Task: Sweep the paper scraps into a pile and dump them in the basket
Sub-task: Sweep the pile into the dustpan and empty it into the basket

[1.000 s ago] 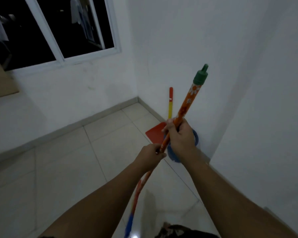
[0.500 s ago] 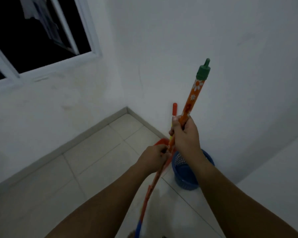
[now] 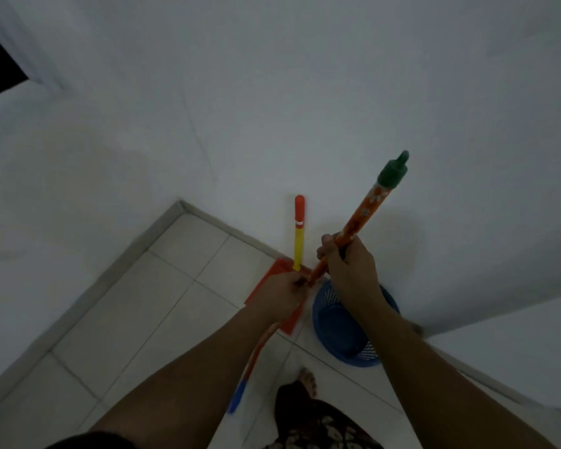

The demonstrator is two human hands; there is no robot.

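Bare left hand (image 3: 285, 286) and right hand (image 3: 347, 267), bare foot (image 3: 306, 380), dark flower-patterned garment (image 3: 321, 426).

Just one cam here, head-mounted and wide-angle, looking forward and steeply down into the room corner (image 3: 180, 202). Left hand (image 3: 284, 291) and right hand (image 3: 350, 270) on the broom handle (image 3: 366, 212) sit close up near mid-frame, arms (image 3: 175, 384) stretching up from the bottom edge.

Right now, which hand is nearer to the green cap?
Right. The right hand grips the broom handle below the green cap; the left hand grips it farther down.
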